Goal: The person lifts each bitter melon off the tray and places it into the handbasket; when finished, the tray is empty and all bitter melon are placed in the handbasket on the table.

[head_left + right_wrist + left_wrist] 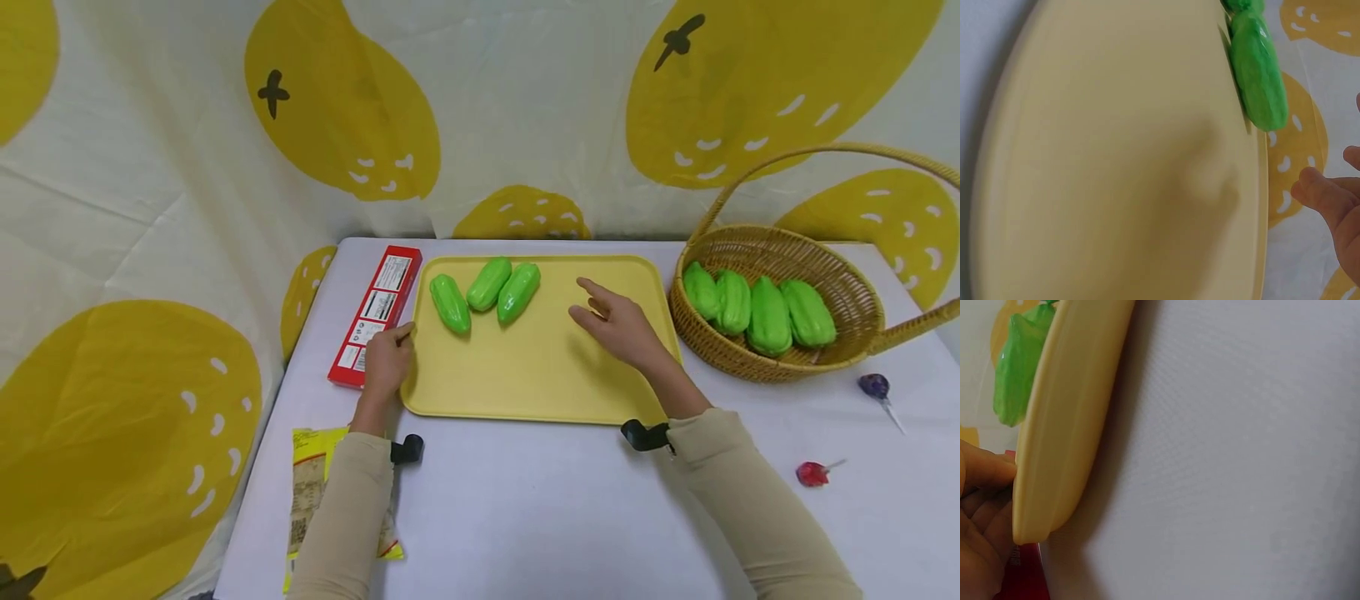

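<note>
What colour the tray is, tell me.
The tray is plain yellow, best seen in the head view.

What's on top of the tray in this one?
Three green items lie on the tray, toward its far left. The surface beneath them is covered, and in the head view the right hand hides another patch.

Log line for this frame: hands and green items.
left hand: touches left rim of tray | right hand: empty, above tray | green items: three on tray, four in basket
</note>
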{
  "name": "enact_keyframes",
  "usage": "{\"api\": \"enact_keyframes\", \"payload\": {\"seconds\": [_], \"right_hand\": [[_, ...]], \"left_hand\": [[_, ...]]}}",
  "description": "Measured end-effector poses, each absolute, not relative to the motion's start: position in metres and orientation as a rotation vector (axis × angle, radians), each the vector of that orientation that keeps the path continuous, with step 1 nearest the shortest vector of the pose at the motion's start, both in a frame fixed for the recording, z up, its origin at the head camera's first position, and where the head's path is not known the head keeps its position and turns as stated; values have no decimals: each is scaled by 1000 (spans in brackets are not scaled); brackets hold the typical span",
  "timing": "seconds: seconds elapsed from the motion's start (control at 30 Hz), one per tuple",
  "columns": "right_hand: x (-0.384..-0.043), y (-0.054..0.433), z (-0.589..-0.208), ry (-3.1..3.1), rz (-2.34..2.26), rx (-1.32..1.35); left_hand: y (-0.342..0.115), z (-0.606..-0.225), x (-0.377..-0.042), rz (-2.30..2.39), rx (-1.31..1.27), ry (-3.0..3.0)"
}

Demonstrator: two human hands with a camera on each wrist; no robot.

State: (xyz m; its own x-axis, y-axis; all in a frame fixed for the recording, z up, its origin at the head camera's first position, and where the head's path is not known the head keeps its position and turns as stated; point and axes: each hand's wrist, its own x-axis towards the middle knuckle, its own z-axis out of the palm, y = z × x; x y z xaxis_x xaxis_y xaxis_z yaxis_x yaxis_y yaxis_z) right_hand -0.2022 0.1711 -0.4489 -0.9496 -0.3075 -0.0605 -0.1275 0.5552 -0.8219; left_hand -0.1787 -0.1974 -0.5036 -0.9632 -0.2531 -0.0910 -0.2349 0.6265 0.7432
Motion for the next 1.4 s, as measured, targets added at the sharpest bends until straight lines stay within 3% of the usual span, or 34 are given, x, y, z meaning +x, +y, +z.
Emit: {"api": "enact_keyframes", "payload": {"seconds": [1.4], "right_hand": [[-244, 73, -477, 2676, -1177, -278]], "left_hand": [[-198, -502, -179, -1296, 423, -2808]]}}
